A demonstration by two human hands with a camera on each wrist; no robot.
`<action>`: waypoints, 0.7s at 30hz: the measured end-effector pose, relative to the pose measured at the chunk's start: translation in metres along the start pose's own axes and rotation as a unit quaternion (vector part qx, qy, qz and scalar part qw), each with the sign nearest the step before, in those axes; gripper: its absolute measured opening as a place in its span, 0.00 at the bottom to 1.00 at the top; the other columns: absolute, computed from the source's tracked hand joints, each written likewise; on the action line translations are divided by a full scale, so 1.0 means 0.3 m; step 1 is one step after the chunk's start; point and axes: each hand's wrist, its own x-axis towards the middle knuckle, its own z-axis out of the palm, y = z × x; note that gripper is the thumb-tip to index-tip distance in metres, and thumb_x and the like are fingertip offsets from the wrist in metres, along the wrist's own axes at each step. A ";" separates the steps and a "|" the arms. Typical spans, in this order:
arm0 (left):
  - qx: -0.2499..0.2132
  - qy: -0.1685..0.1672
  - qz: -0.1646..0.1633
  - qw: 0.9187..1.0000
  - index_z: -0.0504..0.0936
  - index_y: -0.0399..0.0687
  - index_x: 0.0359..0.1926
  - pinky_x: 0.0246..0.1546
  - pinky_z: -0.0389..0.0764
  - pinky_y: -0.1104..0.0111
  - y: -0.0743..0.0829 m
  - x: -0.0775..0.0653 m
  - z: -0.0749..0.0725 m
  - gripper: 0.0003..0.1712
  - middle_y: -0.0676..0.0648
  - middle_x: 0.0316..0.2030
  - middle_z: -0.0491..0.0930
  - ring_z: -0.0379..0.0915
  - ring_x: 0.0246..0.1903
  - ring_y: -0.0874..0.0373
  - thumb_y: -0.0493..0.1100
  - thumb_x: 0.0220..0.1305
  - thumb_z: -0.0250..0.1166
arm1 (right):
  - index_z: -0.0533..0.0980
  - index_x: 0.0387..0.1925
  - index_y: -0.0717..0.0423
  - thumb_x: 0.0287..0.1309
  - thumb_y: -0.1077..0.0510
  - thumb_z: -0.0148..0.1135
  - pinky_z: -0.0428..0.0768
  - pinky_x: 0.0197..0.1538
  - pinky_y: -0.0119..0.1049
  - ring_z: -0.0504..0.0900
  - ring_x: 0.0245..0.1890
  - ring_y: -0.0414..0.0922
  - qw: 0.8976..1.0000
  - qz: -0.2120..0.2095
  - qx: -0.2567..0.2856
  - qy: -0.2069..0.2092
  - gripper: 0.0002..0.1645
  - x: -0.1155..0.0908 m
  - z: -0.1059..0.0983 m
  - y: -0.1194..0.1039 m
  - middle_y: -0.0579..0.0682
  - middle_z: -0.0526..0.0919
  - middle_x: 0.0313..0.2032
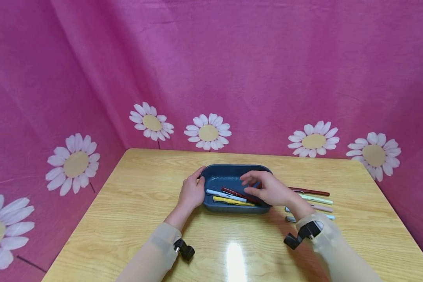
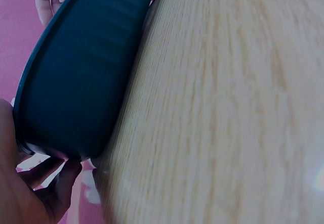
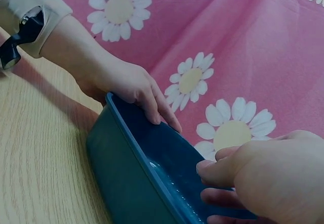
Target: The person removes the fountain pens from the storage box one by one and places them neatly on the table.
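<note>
A dark blue plastic box (image 1: pixel 232 208) stands on the wooden table, also filling much of the left wrist view. My left hand (image 1: pixel 192 192) grips its left end, with fingers over the rim (image 3: pixel 135 88). In the box lie a pale blue pen (image 1: pixel 225 195), a yellow pen (image 1: pixel 232 201) and a dark red pen (image 1: pixel 232 191). My right hand (image 1: pixel 269 189) hovers over the box's right half, fingers loosely bent and apart. Nothing shows between its fingers. The hand partly covers other pens at that end of the box.
To the right of the box several pens lie on the table (image 1: pixel 134 219): a dark red pen (image 1: pixel 311 192), a light green pen (image 1: pixel 317 199), a pink pen (image 1: pixel 320 207) and a pale blue one (image 1: pixel 329 217). A pink flowered curtain (image 1: pixel 253 78) hangs behind the table.
</note>
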 end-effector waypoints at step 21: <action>-0.005 -0.006 -0.011 1.000 0.72 0.54 0.78 0.70 0.70 0.46 0.010 -0.004 0.000 0.26 0.43 0.73 0.72 0.67 0.73 0.44 0.44 0.84 0.51 | 0.79 0.59 0.66 0.70 0.66 0.67 0.83 0.53 0.49 0.85 0.48 0.49 0.997 0.051 -0.018 -0.055 0.19 0.086 0.071 0.038 0.56 0.87 0.49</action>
